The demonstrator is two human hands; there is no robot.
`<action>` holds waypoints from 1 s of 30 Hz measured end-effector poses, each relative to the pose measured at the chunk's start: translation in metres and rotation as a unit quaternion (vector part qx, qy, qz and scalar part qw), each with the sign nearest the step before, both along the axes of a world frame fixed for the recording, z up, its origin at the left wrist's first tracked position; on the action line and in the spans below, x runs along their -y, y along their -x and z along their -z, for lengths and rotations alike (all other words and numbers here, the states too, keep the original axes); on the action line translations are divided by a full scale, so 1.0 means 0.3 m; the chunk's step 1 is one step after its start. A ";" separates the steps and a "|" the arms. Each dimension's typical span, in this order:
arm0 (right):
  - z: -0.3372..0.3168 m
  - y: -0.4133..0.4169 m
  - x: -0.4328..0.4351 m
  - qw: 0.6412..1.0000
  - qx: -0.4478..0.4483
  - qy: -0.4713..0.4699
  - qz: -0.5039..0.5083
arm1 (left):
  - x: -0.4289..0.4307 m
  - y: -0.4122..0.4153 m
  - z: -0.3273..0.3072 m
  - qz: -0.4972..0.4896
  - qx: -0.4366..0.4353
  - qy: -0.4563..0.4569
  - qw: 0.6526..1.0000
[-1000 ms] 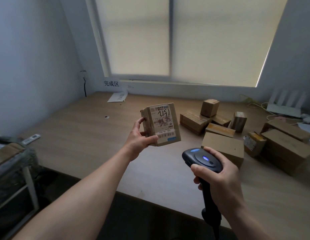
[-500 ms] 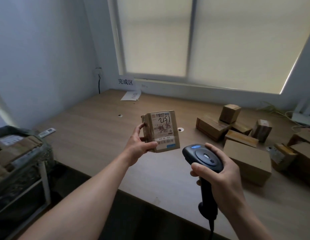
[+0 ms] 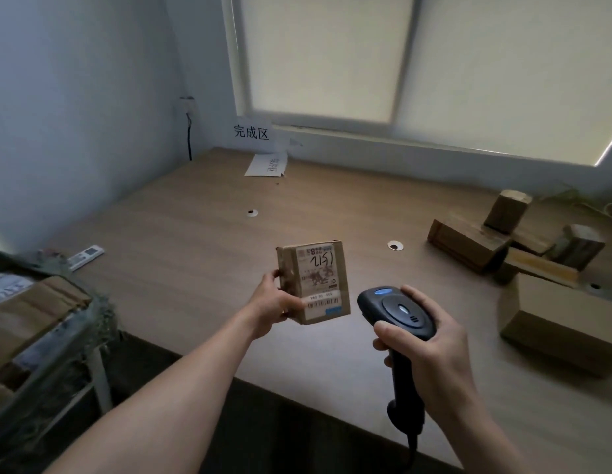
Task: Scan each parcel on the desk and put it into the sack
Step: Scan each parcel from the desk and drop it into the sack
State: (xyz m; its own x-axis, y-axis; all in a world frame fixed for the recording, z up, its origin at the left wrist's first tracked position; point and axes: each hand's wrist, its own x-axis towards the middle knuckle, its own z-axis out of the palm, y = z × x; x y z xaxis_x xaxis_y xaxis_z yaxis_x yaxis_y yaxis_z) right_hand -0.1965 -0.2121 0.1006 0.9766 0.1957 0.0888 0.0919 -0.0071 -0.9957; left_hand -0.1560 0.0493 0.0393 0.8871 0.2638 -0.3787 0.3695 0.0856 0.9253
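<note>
My left hand (image 3: 272, 304) grips a small cardboard parcel (image 3: 314, 280) above the wooden desk (image 3: 195, 261), its label with barcode and handwritten number facing me. My right hand (image 3: 434, 357) holds a black barcode scanner (image 3: 396, 313) by its handle, just right of the parcel, with a blue light on its head. At the far left a dark green sack (image 3: 92, 319) stands on a white frame beside the desk, with parcels inside it. Several more cardboard parcels (image 3: 468, 239) lie on the right of the desk.
A white remote control (image 3: 85, 256) lies at the desk's left edge near the sack. A paper sign (image 3: 251, 131) hangs under the window, with a sheet of paper (image 3: 267, 165) below it. A large box (image 3: 564, 319) sits near the right edge.
The view has swung left, bringing the sack into sight and pushing the parcel pile to the right. Both hands have kept their grips, and the parcel sits a little lower.
</note>
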 end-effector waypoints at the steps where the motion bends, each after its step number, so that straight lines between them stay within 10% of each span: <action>1: 0.009 -0.004 -0.034 1.000 -0.007 -0.001 0.007 | -0.030 -0.011 0.017 0.003 -0.009 0.006 1.000; 30: 0.079 -0.093 -0.304 0.994 -0.066 0.074 0.053 | -0.240 -0.246 0.092 0.047 -0.033 -0.003 0.998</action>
